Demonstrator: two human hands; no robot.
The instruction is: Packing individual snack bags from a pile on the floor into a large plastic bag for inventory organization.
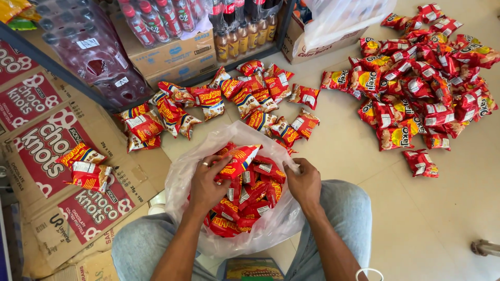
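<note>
Between your knees sits a clear plastic bag (179,177), thin and crinkled, half full of red-and-yellow snack packets (250,200). Your left hand (207,182) grips one packet (238,160) at the mouth; your right hand (303,182) pinches the bag's rim.

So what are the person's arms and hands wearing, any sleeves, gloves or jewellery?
Both forearms are bare, with no sleeves or gloves in view. The left hand wears a thin silver-coloured ring on one finger. The right hand shows no ring or watch. Light blue jeans cover the knees beside the arms.
</note>
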